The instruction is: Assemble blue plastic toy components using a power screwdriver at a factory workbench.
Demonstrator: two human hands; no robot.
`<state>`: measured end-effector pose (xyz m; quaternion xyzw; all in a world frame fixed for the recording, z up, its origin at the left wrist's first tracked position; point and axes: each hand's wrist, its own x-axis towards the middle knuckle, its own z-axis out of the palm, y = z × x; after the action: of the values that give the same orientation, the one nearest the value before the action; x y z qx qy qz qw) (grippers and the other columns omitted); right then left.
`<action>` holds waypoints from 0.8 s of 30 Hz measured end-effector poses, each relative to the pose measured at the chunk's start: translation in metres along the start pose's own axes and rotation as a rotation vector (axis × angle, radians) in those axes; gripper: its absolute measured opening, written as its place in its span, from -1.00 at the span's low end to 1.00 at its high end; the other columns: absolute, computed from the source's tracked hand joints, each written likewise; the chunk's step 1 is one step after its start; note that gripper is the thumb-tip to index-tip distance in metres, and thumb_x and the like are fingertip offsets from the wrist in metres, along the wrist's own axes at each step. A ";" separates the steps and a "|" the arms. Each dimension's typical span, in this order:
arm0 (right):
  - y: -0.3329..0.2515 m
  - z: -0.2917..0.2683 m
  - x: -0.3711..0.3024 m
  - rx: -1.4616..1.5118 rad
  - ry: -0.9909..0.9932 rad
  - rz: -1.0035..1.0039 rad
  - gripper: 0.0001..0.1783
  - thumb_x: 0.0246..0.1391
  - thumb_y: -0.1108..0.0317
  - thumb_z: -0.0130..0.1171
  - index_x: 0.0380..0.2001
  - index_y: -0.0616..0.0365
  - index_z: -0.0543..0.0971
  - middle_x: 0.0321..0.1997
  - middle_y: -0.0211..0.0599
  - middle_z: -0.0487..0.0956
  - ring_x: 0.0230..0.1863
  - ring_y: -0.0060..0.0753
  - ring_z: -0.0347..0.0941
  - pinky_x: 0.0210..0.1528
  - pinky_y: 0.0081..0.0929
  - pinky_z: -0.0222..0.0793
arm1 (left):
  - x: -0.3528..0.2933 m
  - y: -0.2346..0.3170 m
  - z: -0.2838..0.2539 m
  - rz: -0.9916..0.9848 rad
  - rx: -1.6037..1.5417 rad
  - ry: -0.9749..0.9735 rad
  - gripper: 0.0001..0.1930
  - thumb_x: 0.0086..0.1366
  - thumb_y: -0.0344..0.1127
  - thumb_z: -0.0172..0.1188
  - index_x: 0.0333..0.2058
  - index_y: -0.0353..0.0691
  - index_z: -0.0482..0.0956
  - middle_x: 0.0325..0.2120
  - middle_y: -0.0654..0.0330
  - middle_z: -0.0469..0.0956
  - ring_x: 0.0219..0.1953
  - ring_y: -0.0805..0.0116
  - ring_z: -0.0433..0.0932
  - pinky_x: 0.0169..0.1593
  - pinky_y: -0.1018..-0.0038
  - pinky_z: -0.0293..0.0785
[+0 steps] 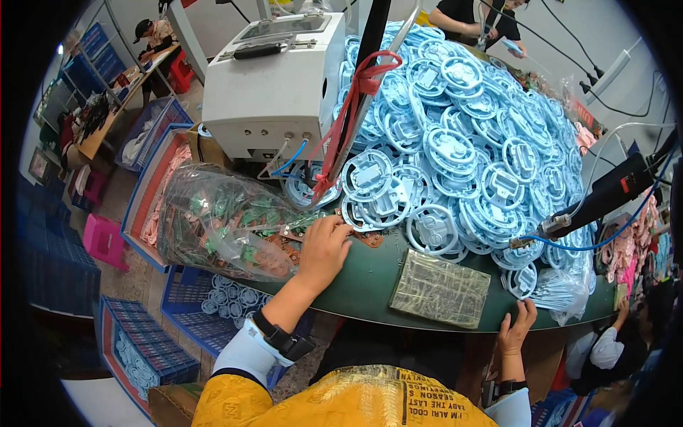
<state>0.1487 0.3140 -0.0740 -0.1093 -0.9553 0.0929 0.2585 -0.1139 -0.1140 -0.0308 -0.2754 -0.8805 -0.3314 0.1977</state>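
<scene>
My left hand reaches over small brown circuit boards beside a clear plastic bag of green and brown boards. Its fingers are curled together, and whatever they pinch is hidden. At the front table edge my right hand has thumb and fingers apart, holding nothing visible. Just beyond it lie a light blue ring-shaped plastic part and a bag of thin blue sticks. A flat block wrapped in yellowish tape rests on the green table between my hands.
A large heap of light blue round plastic parts covers the table's far side. A white machine stands left of it. A black tool with a blue hose hangs at right. Blue crates stand below left. Other people work nearby.
</scene>
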 end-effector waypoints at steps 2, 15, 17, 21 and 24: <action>-0.030 -0.006 0.010 0.050 0.079 -0.043 -0.55 -0.03 0.49 0.23 -0.01 0.25 0.46 0.11 0.05 0.36 0.13 0.11 0.29 0.20 -0.08 0.19 | 0.004 -0.004 -0.006 0.012 0.124 -0.096 -0.62 -0.07 -0.48 0.40 -0.20 -0.21 0.54 -0.20 0.15 0.44 -0.12 0.09 0.44 -0.04 0.23 0.36; -0.270 0.114 0.255 -0.070 -0.242 -0.918 -0.55 -0.09 0.37 0.20 -0.04 0.11 0.49 0.09 -0.11 0.46 0.11 -0.10 0.42 0.15 -0.02 0.28 | -0.007 0.003 -0.008 -0.082 0.134 -0.037 -0.67 -0.06 -0.41 0.43 -0.29 -0.16 0.52 -0.26 0.20 0.44 -0.15 0.16 0.45 -0.12 0.28 0.32; -0.265 0.116 0.275 0.102 -0.316 -0.901 -0.73 -0.13 0.41 0.18 -0.26 0.12 0.53 -0.24 -0.26 0.54 -0.25 -0.16 0.54 -0.11 -0.11 0.43 | -0.007 -0.001 -0.007 -0.071 0.105 -0.054 -0.69 -0.03 -0.42 0.40 -0.28 -0.17 0.52 -0.27 0.19 0.45 -0.15 0.16 0.46 -0.11 0.28 0.32; -0.268 0.110 0.295 0.476 -0.049 -0.725 -0.85 -0.06 0.41 0.22 -0.34 0.15 0.56 -0.33 -0.16 0.56 -0.32 -0.07 0.57 -0.34 -0.20 0.46 | 0.011 -0.001 -0.004 -0.022 0.109 -0.039 -0.69 -0.01 -0.43 0.38 -0.26 -0.18 0.52 -0.29 0.19 0.45 -0.15 0.16 0.46 -0.12 0.28 0.33; -0.258 0.100 0.294 0.550 -0.074 -0.436 -0.84 0.02 0.34 0.25 -0.35 0.18 0.57 -0.38 -0.09 0.58 -0.35 -0.03 0.56 -0.33 -0.18 0.44 | 0.020 0.000 0.003 0.010 0.118 -0.050 -0.72 0.01 -0.41 0.35 -0.27 -0.16 0.52 -0.32 0.21 0.42 -0.19 0.17 0.44 -0.15 0.28 0.32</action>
<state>-0.1924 0.1300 0.0408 0.1746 -0.9042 0.2931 0.2571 -0.1296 -0.1050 -0.0227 -0.2759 -0.9017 -0.2711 0.1931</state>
